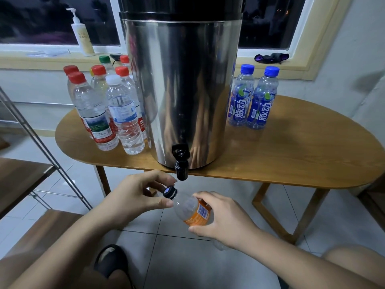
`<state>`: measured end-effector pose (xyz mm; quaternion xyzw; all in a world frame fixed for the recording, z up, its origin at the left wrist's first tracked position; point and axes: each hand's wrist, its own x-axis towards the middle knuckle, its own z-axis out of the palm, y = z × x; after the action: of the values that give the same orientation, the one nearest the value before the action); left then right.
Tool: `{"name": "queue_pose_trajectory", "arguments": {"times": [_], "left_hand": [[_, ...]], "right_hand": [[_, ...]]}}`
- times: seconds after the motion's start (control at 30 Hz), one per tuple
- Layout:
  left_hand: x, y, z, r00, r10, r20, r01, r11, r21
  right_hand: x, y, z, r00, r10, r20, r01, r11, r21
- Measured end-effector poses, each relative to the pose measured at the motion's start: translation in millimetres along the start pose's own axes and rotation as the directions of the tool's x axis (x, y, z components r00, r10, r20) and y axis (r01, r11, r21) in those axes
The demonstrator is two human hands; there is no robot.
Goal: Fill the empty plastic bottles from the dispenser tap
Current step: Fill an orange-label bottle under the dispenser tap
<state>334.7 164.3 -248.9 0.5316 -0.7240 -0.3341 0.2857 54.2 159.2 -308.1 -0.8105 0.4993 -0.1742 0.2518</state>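
Clear, orange-labelled bottle (192, 207) hangs tilted just under the black tap (181, 163) at the table's (291, 153) front edge, empty by the look. Right hand (220, 217) grips its body, left hand (141, 192) pinches the dark cap (170, 192), so I'd say uncapping comes first. Behind, the shiny steel dispenser (181, 80), flanked by capped bottles (125, 113).

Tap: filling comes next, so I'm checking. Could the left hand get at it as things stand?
Probably yes. The tap sticks out past the table just above the left hand, with nothing between them. But that hand is pinching the cap of the bottle, so it would need to let go first.
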Motion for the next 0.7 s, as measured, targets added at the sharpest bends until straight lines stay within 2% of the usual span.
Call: {"name": "queue_pose_trajectory", "arguments": {"times": [0.1,0.43,0.5,0.6,0.7], "left_hand": [[1,-3,1,1.0,0.012,-0.005,-0.011,0.999,0.048],[5,-1,8,0.979,-0.038,-0.202,0.075,0.981,0.181],[8,-4,7,0.96,-0.051,-0.274,0.098,0.982,0.159],[14,-10,-2,0.913,-0.001,-0.408,0.078,0.982,0.174],[22,-21,-10,0.89,0.06,-0.452,0.063,0.966,0.251]], "right_hand": [[0,0,1,1.0,-0.004,0.026,0.004,1.0,-0.003],[2,0,3,1.0,-0.002,-0.005,0.001,1.0,-0.027],[2,0,2,1.0,0.008,-0.013,-0.009,1.0,-0.023],[3,2,0,0.999,0.026,-0.038,-0.026,1.0,-0.003],[2,2,0,0.998,0.044,-0.046,-0.043,0.999,0.019]]}}
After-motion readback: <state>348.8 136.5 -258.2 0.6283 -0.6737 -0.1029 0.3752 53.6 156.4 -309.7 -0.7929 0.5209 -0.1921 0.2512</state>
